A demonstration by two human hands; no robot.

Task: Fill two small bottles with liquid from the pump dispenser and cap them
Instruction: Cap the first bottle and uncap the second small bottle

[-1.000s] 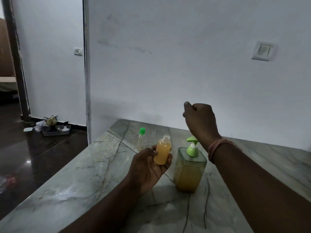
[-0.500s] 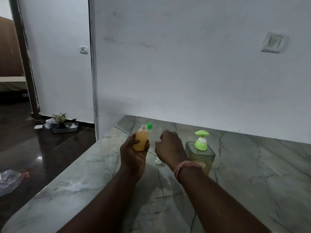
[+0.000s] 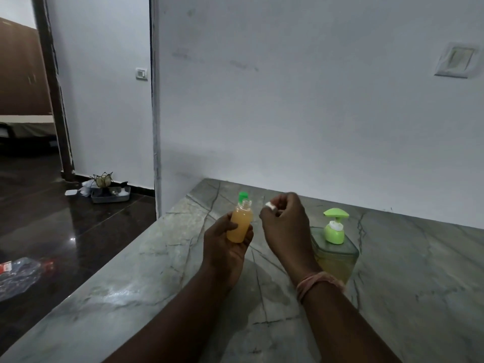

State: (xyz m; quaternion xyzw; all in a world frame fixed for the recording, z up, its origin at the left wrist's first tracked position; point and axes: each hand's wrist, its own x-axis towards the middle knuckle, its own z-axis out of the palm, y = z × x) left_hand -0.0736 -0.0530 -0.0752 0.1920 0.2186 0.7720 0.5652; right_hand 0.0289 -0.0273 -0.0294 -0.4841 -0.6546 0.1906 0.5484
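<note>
Orange liquid is filling the bottle [image 3: 239,224] you are holding upright at frame centre, your left hand [image 3: 227,248] wrapped around its lower body, its neck standing uncapped. Your right hand [image 3: 286,226] is hovering just right of it, fingers pinching a small white cap [image 3: 269,205]. Behind the bottle's neck, a second bottle's green cap [image 3: 243,196] is showing. Right of your hands, the pump dispenser [image 3: 334,242] is standing on the marble counter [image 3: 146,271].
</note>
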